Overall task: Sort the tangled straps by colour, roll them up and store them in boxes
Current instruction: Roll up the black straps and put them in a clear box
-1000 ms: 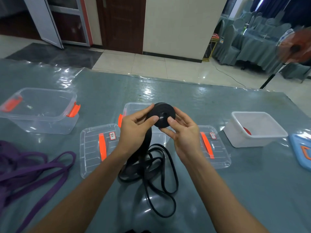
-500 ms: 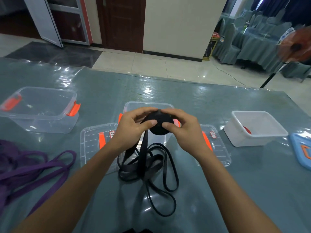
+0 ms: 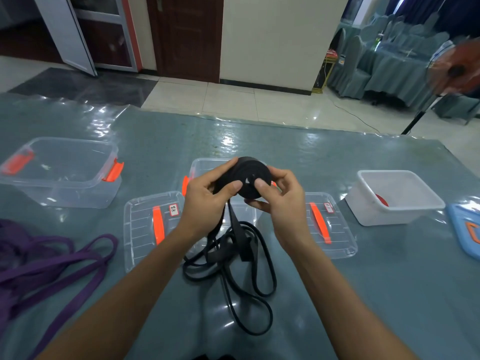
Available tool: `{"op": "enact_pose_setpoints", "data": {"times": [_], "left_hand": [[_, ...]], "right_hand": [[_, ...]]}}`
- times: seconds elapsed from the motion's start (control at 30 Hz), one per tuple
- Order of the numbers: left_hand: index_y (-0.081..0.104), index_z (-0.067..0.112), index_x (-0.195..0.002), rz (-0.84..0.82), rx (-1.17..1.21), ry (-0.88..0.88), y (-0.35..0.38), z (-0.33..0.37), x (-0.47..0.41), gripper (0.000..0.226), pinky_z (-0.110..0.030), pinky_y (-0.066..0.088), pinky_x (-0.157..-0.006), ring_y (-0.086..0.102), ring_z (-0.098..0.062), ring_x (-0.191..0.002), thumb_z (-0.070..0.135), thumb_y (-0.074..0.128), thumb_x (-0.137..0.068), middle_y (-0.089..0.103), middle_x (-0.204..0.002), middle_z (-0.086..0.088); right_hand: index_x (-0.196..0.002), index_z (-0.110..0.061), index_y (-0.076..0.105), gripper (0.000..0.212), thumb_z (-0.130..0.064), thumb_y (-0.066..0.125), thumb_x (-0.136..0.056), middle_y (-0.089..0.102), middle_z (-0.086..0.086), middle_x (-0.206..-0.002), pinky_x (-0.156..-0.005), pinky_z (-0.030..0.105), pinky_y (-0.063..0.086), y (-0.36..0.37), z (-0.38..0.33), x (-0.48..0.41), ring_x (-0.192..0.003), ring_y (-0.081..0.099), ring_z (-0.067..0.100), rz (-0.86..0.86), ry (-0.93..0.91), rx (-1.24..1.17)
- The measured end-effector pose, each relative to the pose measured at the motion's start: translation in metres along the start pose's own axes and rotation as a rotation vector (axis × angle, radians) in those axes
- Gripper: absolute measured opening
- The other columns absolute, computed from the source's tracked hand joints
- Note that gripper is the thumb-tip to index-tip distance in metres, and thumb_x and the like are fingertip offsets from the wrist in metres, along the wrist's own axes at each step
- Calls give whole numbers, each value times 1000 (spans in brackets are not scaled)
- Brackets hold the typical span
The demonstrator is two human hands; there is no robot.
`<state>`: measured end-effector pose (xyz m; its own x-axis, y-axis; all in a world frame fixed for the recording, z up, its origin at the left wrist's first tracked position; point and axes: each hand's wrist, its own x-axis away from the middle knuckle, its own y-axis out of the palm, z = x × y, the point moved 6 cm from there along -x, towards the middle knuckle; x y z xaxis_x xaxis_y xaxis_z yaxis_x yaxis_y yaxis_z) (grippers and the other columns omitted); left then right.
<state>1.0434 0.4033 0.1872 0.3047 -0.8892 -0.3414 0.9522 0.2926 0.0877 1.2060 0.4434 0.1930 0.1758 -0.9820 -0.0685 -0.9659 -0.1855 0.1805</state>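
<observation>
Black strap roll [image 3: 250, 168] is held up between both sets of fingertips. The left hand [image 3: 204, 201] curls round its left side, thumb on its face, and the right hand [image 3: 281, 203] pinches its right side. Its loose tail [image 3: 233, 266] hangs below the fingers, looped on the table [image 3: 337, 294].

The left forearm [image 3: 124, 294] and right forearm [image 3: 337, 294] stretch forward and converge on one shared grip. The left hand [image 3: 205, 201] curls round the left side of the black strap roll [image 3: 250, 172], thumb pressed on its near face, fingers over the top. The right hand [image 3: 284, 201] pinches the opposite side, its thumb just beside the left one, its fingers curled under and behind.
</observation>
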Motion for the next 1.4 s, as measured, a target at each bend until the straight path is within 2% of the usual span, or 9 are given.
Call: {"op": "enact_pose_setpoints", "data": {"times": [0.1,0.27,0.43,0.6,0.77,0.97,1.2,1.3,1.4], "left_hand": [[64,12,-134,-74,-93,-7,-8,-1,-1,46,-28,50,-104,67,-12,-118,1,70,-90,71,-126,1],[66,15,-132,-169,-165,22,-6,3,-1,45,-29,51,-104,67,-12,-118,-2,70,-90,72,-125,3],[66,15,-130,-119,-42,31,-2,4,-1,43,-24,51,-100,67,-15,-117,-1,69,-90,73,-123,5],[62,9,-135,8,57,1,2,-6,6,46,-26,51,-102,66,-15,-121,2,71,-91,71,-127,4],[66,10,-132,2,-19,-27,-6,-16,7,46,-27,52,-102,67,-15,-118,-1,72,-88,72,-124,5],[69,11,-128,-93,-195,-8,-9,-16,7,45,-35,54,-102,69,-13,-113,-3,73,-85,73,-121,2],[64,5,-131,-29,-53,-45,8,-15,10,46,-31,53,-102,69,-15,-115,-4,73,-87,73,-122,-2],[63,13,-133,11,42,-69,20,-17,15,47,-26,53,-99,67,-14,-118,2,73,-89,72,-124,4],[62,18,-135,7,43,-76,28,-22,15,50,-22,52,-98,66,-12,-119,0,71,-89,71,-126,10]], "right_hand": [[-112,-24,62,29,-15,74,-88,70,-7,-115,-92,49,57,-8,-8,1,-106,69,14,-89,-134,369],[-123,-45,63,50,-10,71,-88,66,-30,-118,-96,16,46,-4,-23,2,-112,62,0,-255,-295,535],[-125,-18,69,42,4,67,-89,73,1,-115,-89,43,59,-9,-13,-1,-110,68,22,-156,-164,234],[-126,-14,66,36,2,62,-93,77,1,-105,-75,37,62,-3,-2,3,-99,74,22,8,-36,-70],[-121,-18,64,34,-1,65,-93,74,2,-110,-90,44,59,-4,3,6,-106,70,19,-18,-127,164],[-133,-22,60,53,4,67,-87,59,-7,-135,-79,15,55,-5,-9,5,-128,52,6,-282,-394,674],[-124,-15,68,50,10,70,-81,65,-3,-123,-100,38,51,-18,-15,-1,-118,59,8,-218,-396,526],[-123,-15,68,48,13,64,-85,67,9,-122,-92,56,55,-25,-2,-2,-113,64,27,-126,-233,202],[-122,-19,67,47,12,62,-87,70,13,-119,-87,57,58,-27,10,2,-110,67,31,-66,-177,64]]}}
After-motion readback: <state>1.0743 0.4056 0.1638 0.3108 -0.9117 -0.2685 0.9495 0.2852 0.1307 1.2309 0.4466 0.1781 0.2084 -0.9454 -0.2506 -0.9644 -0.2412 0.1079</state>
